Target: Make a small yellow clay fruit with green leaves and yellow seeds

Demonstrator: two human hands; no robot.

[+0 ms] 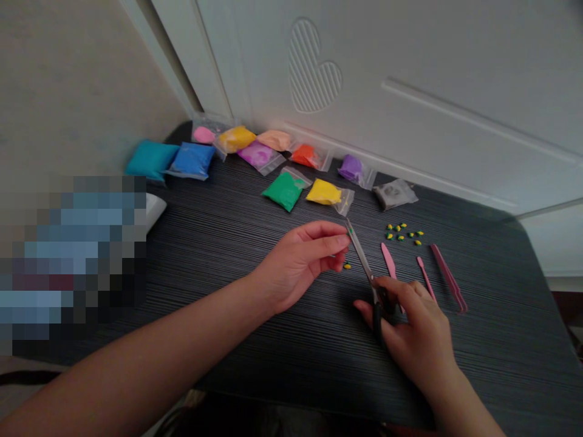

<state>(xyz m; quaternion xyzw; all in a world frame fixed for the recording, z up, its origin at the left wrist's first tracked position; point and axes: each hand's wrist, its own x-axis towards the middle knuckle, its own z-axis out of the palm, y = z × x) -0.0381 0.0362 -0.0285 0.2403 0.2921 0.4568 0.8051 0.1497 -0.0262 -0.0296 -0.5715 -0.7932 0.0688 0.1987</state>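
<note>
My right hand (pixel 412 328) grips scissors (pixel 362 252) by the black handles, their metal blades pointing up and away from me. At the blade tips my left hand (pixel 314 258) is pinched, thumb against forefinger. A tiny green speck (pixel 351 230) shows on the blades beside those fingertips; whatever lies inside the pinch is too small to make out. Just below them, one small yellow-and-green piece (pixel 347 266) rests on the dark table (pixel 218 243). Several similar pieces (pixel 401 237) lie in a group to the right of the blades.
A pink plastic knife (pixel 388 260), a thin pink tool (pixel 427 279) and pink tweezers (pixel 449 276) lie on the right. Bags of coloured clay line the back, including green (pixel 286 189), yellow (pixel 324 192) and grey (pixel 394 194). Behind rises a white panel (pixel 410 48). A blurred patch covers the left.
</note>
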